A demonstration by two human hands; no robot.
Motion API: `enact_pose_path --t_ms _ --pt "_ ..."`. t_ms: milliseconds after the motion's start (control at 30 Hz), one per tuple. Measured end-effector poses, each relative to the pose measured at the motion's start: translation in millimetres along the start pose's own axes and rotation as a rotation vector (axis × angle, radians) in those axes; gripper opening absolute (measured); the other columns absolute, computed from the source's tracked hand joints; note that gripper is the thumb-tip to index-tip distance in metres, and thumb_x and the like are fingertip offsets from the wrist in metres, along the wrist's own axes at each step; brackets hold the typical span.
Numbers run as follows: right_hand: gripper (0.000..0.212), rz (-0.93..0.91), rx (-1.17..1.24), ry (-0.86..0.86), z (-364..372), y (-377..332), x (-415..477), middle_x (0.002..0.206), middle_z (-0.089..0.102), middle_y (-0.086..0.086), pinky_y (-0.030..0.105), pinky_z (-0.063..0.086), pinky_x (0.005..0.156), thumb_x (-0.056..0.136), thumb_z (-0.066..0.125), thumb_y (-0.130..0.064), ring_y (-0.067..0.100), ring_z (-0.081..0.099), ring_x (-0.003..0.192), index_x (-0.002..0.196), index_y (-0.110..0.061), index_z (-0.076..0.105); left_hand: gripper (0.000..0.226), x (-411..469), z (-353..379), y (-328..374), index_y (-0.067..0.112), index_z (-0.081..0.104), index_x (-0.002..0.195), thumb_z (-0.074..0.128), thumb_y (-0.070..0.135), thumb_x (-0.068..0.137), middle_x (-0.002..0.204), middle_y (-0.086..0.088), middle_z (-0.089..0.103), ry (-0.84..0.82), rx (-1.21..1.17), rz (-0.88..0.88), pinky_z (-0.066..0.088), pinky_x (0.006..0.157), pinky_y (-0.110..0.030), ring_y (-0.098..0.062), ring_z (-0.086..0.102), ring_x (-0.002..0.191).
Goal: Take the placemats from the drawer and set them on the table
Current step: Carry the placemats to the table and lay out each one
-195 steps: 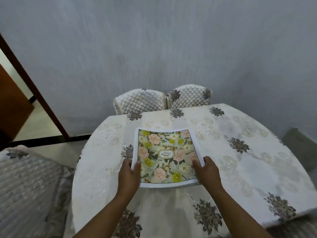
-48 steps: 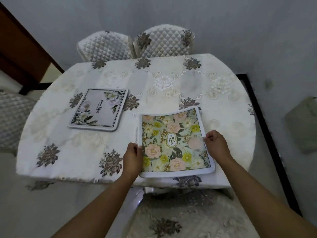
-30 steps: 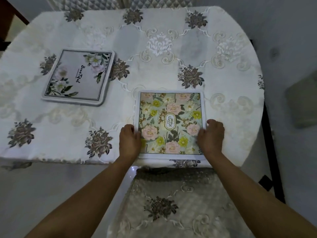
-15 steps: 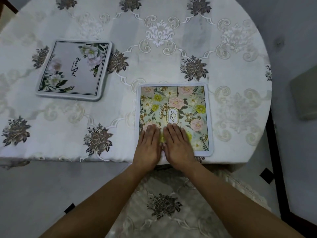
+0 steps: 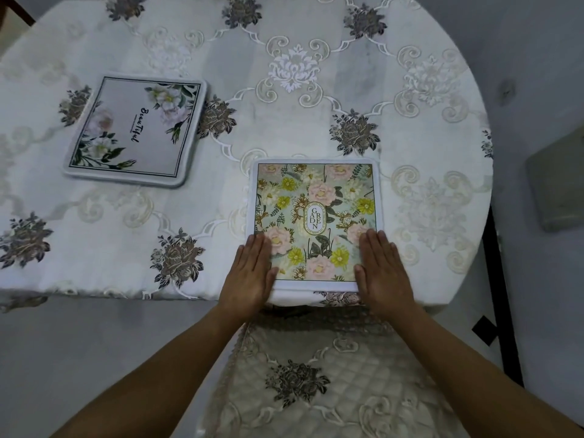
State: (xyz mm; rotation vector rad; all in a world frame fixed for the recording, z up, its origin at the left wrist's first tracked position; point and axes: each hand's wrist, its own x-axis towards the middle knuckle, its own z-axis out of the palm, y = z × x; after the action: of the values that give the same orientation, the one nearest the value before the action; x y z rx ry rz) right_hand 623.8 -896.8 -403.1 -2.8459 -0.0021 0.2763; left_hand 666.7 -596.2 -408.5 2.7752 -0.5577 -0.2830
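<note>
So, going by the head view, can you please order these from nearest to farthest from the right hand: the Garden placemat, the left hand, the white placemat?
1. The Garden placemat: directly under the right hand, which rests flat on its right edge.
2. The left hand: across the same mat, flat on its left edge.
3. The white placemat: far to the left, apart from both hands.

surface [image 5: 316, 121]: fills upper frame | left mat [image 5: 132, 131]: on surface, upper left, well apart from right mat | right mat [image 5: 316, 216]: on surface, centre, at near edge | left grip [image 5: 249, 273]: flat on right mat's lower-left corner | right grip [image 5: 384, 270]: flat on its lower-right corner | chair [image 5: 316, 390]: bottom centre, below surface edge
</note>
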Motion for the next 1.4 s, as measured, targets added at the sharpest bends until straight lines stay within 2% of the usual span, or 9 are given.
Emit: enact_pose_path --t_ms 100,200,367,433,600,800,967,1200,1400 --pt "0.065 0.042 0.027 0.014 -1.1 -13.3 6.0 0.163 0.012 0.011 0.053 0.006 0.121 0.098 0.021 -0.039 0.024 0.001 0.152 0.155 -0.006 0.018 0.066 2.5 1.4 6.8 0.007 0.012 0.155 0.016 0.047 0.102 0.163 -0.013 0.007 0.010 -0.034 -0.041 -0.006 0.122 -0.035 -0.023 -0.004 0.151" --pt "0.064 -0.051 0.057 0.028 -3.9 -42.9 24.8 0.163 0.013 0.012 0.046 -0.001 0.122 0.098 0.024 -0.037 0.025 -0.001 0.152 0.155 -0.007 0.017 0.067 18.8 3.0 20.4 0.005 0.009 0.155 0.024 0.044 0.103 0.163 -0.018 0.004 0.025 -0.057 -0.036 -0.006 0.122 -0.037 -0.028 -0.004 0.151" --pt "0.065 -0.170 0.143 -0.018 -1.0 -94.8 75.9 0.163 0.015 0.012 0.046 0.007 0.123 0.097 0.017 -0.038 0.025 0.004 0.152 0.154 -0.007 0.019 0.060 70.7 2.6 35.4 -0.003 0.023 0.150 0.043 0.023 0.099 0.157 -0.027 0.022 0.041 -0.049 0.055 0.011 0.121 -0.053 -0.039 0.014 0.148" --pt "0.067 -0.165 0.158 -0.020 -3.2 -103.4 99.0 0.163 0.015 0.011 0.045 0.007 0.123 0.094 0.015 -0.036 0.025 0.004 0.152 0.154 -0.007 0.019 0.062 96.3 -0.9 29.7 -0.002 0.020 0.151 0.044 0.021 0.098 0.158 -0.026 0.019 0.034 -0.037 0.055 0.009 0.121 -0.053 -0.038 0.010 0.149" --pt "0.062 -0.140 0.100 0.036 -17.8 -102.4 168.5 0.164 0.012 0.008 0.043 0.002 0.123 0.098 0.034 -0.026 0.024 0.001 0.152 0.155 -0.009 0.016 0.061 166.8 -17.2 9.9 -0.006 0.024 0.149 0.043 0.019 0.097 0.156 -0.029 0.024 0.058 0.026 0.075 0.012 0.120 -0.055 -0.044 0.015 0.147" --pt "0.059 -0.153 0.058 0.026 -14.4 -81.7 218.2 0.163 0.016 0.010 0.045 0.005 0.123 0.101 0.027 -0.032 0.025 0.005 0.152 0.155 -0.009 0.018 0.061 214.9 -20.4 -0.2 -0.004 0.026 0.149 0.034 0.027 0.098 0.156 -0.025 0.027 0.033 0.053 0.097 0.011 0.121 -0.051 -0.041 0.016 0.147" --pt "0.064 -0.202 -0.028 0.036 -15.6 -56.0 214.9 0.163 0.015 0.011 0.045 0.005 0.123 0.101 0.018 -0.042 0.025 0.005 0.152 0.155 -0.008 0.015 0.063 218.6 -24.0 -9.7 0.001 0.021 0.152 0.022 0.040 0.103 0.160 -0.019 0.019 0.047 0.052 0.074 0.006 0.122 -0.043 -0.031 0.009 0.150" --pt "0.064 0.012 0.014 0.124 -25.6 13.5 191.2 0.162 0.016 0.017 0.048 0.008 0.121 0.100 0.024 -0.038 0.033 0.009 0.151 0.154 -0.004 0.018 0.073 187.7 -28.0 -32.1 -0.001 0.006 0.154 0.020 0.049 0.102 0.162 -0.021 0.003 0.044 0.041 -0.062 0.000 0.123 -0.045 -0.033 -0.003 0.150" --pt "0.065 0.110 0.033 0.122 -22.2 12.8 158.1 0.161 0.016 0.022 0.052 0.009 0.121 0.102 0.025 -0.038 0.037 0.010 0.150 0.153 0.001 0.016 0.077 128.0 -17.8 -27.6 -0.002 0.007 0.153 0.026 0.052 0.100 0.161 -0.025 0.007 0.029 0.057 -0.076 0.007 0.122 -0.048 -0.037 0.003 0.150"
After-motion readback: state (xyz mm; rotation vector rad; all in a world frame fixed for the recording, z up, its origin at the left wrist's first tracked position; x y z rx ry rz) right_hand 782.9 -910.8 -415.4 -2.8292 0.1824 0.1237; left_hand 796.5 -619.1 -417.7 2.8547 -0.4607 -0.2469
